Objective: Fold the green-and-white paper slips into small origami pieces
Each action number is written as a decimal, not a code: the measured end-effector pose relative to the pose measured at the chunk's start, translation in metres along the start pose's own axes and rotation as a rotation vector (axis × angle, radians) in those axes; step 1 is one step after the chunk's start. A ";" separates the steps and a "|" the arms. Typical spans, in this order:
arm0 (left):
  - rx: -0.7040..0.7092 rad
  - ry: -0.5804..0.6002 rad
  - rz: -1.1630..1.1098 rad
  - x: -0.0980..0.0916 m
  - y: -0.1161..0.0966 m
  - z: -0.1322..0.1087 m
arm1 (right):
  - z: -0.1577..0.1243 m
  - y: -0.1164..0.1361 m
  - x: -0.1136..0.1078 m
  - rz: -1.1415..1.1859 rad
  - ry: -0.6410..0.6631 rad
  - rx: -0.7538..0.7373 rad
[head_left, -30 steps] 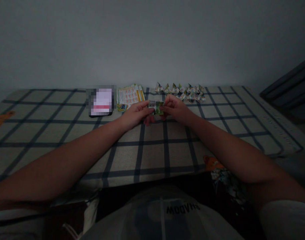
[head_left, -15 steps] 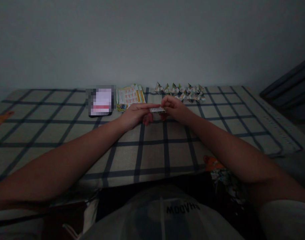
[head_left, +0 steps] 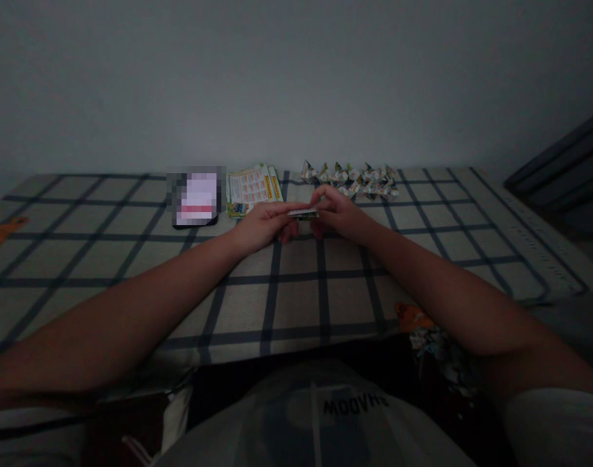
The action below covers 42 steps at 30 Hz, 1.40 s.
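A small piece of printed paper (head_left: 303, 213) sits between the person's hands, gripped at its left end by the left hand (head_left: 264, 224) and at its right by the right hand (head_left: 337, 213). Printed sheets (head_left: 253, 187) lie just past the left hand, a pixelated device (head_left: 197, 196) beside them. Folded pieces (head_left: 354, 179) cluster near the desk's (head_left: 442, 217) far edge; checked cloth (head_left: 296, 305) stretches between hands and near edge.

Your light is dim and grey; the pixelated screen (head_left: 197, 194) glows brightest. Right of it, the folded paper (head_left: 303, 213) looks blurred; nearer you than it, your lap (head_left: 369, 360) is nearly black.
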State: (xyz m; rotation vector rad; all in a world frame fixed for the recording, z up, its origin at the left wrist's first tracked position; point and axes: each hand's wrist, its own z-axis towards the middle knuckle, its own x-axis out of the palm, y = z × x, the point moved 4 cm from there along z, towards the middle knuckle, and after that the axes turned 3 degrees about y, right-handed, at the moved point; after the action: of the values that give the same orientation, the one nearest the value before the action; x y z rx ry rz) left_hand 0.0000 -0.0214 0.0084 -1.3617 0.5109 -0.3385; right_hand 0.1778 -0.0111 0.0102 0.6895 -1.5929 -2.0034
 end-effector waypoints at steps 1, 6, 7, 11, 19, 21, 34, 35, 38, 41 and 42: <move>-0.004 0.000 -0.006 0.000 0.000 0.000 | 0.000 0.000 0.000 -0.002 0.000 -0.009; -0.007 0.000 -0.007 0.000 0.000 0.000 | -0.001 0.002 0.001 -0.032 -0.035 -0.010; -0.009 0.006 -0.007 0.000 0.001 0.000 | -0.001 0.002 0.001 -0.032 -0.036 -0.010; -0.011 0.042 0.003 0.004 0.001 -0.001 | -0.001 0.003 0.001 0.009 -0.035 0.005; 0.021 0.080 0.193 0.004 -0.004 0.000 | -0.003 0.005 0.002 -0.035 -0.061 0.086; -0.006 0.092 0.171 0.005 -0.004 0.000 | -0.004 0.006 0.002 -0.069 -0.088 0.069; 0.133 -0.097 0.386 -0.004 -0.007 -0.002 | -0.004 0.005 0.001 -0.116 -0.038 0.096; 0.151 -0.107 0.442 -0.005 -0.009 -0.002 | -0.004 0.005 0.002 -0.119 -0.033 0.089; 0.158 -0.098 0.554 -0.002 -0.014 -0.003 | -0.002 0.006 0.001 -0.151 -0.068 0.036; 0.110 -0.051 0.581 0.002 -0.015 -0.003 | -0.001 0.004 -0.002 -0.172 -0.132 -0.013; 0.093 -0.037 0.574 0.003 -0.014 -0.002 | -0.001 0.004 -0.002 -0.175 -0.136 -0.019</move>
State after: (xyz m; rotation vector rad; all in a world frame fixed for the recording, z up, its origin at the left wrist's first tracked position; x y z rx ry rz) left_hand 0.0019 -0.0272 0.0210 -1.0733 0.8160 0.1318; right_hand 0.1805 -0.0109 0.0137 0.7211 -1.6371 -2.2314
